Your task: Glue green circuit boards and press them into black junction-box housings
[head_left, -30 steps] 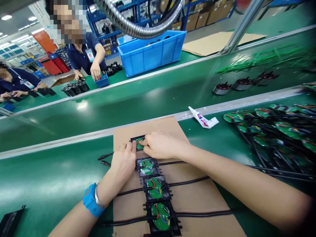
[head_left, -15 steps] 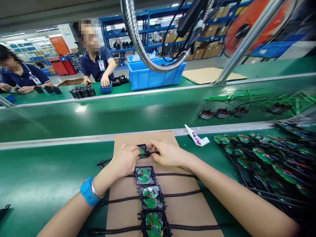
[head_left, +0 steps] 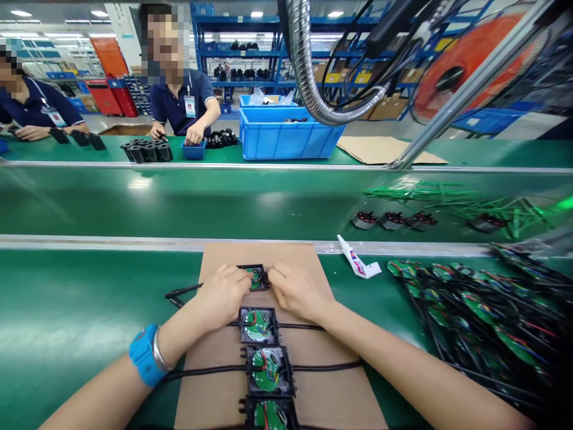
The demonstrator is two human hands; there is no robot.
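Observation:
A brown cardboard sheet (head_left: 308,370) lies on the green bench in front of me. A column of black square housings runs down it, each holding a round green circuit board and a black cable. Both hands meet at the top housing (head_left: 254,276). My left hand (head_left: 224,295), with a blue watch on its wrist, pinches that housing's left side with curled fingers. My right hand (head_left: 293,291) presses its fingertips on the right side, where the cable leaves. Just below sit the second housing (head_left: 257,325) and the third housing (head_left: 266,370).
A heap of green boards with black cables (head_left: 474,316) lies at my right, a white glue tube (head_left: 358,258) beside it. Beyond the metal rail runs a green conveyor (head_left: 224,200) carrying small motor parts (head_left: 391,220). Two people work across it near a blue bin (head_left: 286,134).
The view has tilted up and shifted, so the hands sit lower in frame. Both hands stay on the top housing; the right hand has moved in from the cable to the housing's edge.

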